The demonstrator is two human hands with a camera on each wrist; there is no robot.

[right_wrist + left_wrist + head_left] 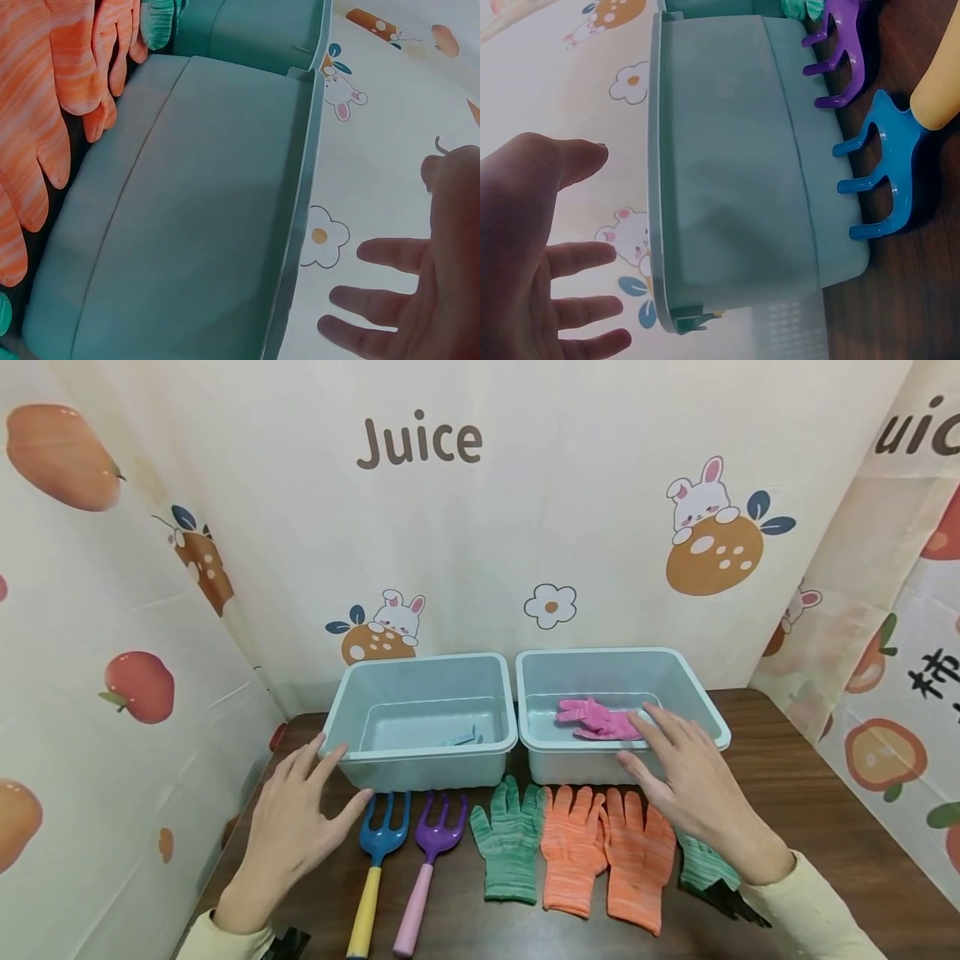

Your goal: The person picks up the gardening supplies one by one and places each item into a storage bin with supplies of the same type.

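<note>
My left hand (292, 822) hovers at the front left corner of the left light-blue bin (420, 768), fingers spread and holding nothing. A blue hand fork (384, 839) with a yellow handle lies just right of its thumb. Beside that fork lies a purple one (440, 837) with a pink handle. Over the front rim of the right bin (566, 764) is my right hand (693, 785), also empty with its fingers apart. Pink gloves (596, 720) lie inside that bin, partly hidden by the fingertips. Below the right wrist, a green glove (705, 864) is partly covered.
Another green glove (510, 843) and two orange gloves (573, 852) lie in a row before the bins. A small blue piece (463, 737) shows inside the left bin. Printed cloth (480, 543) stands behind and at both sides of the brown table (757, 735).
</note>
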